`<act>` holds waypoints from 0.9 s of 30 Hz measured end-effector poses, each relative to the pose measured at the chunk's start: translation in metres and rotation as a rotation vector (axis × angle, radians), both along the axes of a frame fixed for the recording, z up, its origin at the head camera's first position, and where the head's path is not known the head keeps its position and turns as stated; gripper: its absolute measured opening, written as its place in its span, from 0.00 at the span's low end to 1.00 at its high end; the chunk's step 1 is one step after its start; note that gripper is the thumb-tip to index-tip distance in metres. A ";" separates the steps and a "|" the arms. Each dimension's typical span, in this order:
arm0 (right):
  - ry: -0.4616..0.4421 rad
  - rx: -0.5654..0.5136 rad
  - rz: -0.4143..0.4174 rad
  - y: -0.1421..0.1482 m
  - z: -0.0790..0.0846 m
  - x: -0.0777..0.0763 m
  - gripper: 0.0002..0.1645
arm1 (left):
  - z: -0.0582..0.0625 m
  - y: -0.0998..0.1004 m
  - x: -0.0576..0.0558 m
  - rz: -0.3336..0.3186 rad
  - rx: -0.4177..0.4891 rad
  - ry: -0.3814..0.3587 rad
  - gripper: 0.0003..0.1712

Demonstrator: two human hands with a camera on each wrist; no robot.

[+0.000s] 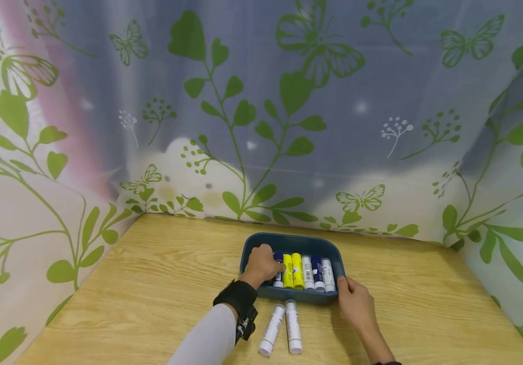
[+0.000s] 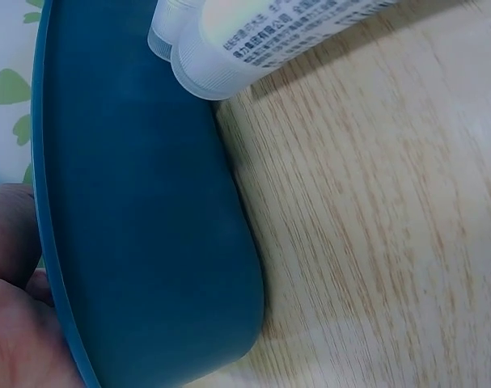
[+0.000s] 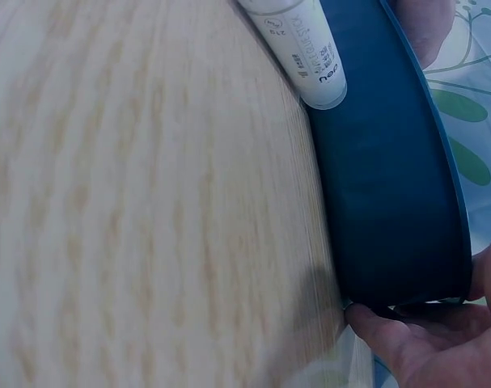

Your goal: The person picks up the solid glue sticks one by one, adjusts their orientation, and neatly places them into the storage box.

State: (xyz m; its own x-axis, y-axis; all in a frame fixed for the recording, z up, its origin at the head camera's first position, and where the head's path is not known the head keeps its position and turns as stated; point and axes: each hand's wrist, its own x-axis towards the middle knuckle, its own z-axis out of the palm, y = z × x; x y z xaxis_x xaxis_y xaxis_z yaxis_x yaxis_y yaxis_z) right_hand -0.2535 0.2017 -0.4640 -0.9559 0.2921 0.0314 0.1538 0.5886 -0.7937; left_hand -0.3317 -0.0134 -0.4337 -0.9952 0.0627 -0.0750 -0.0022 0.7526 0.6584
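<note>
A dark teal plastic box [image 1: 298, 296] holds a row of glue sticks: two yellow ones [image 1: 297, 271], white ones [image 1: 327, 275] and dark blue ones [image 1: 317, 271]. My left hand [image 1: 261, 266] reaches over the front rim into the left end, fingers curled, its thumb on the leftmost dark blue glue stick [image 1: 278, 257]; the fingertips are hidden. At the right front corner my right hand [image 1: 356, 301] grips the box, with fingers round its end in the right wrist view. Two white glue sticks, a left one [image 1: 272, 330] and a right one [image 1: 293, 327], lie just before the box.
The box stands on a wood-grain table [image 1: 174, 274]. Behind and at both sides hangs a curtain [image 1: 261, 126] with green leaves and butterflies, its lower edge along the table's back. A black strap with a camera [image 1: 238, 304] sits on my left wrist.
</note>
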 end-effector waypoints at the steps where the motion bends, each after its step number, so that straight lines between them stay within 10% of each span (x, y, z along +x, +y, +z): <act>1: -0.002 -0.002 -0.001 0.000 0.000 0.000 0.22 | 0.000 0.000 0.000 0.001 -0.004 -0.002 0.18; 27: 0.009 -0.004 -0.014 -0.002 -0.001 0.000 0.22 | 0.000 -0.003 0.003 -0.011 -0.025 0.015 0.12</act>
State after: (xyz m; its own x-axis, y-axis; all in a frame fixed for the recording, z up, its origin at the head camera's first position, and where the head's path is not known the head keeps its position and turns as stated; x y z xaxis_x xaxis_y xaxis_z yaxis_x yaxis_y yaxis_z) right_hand -0.2533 0.2002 -0.4653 -0.9515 0.3052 0.0384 0.1549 0.5833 -0.7973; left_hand -0.3285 -0.0166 -0.4336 -0.9955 0.0721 -0.0620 0.0159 0.7690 0.6390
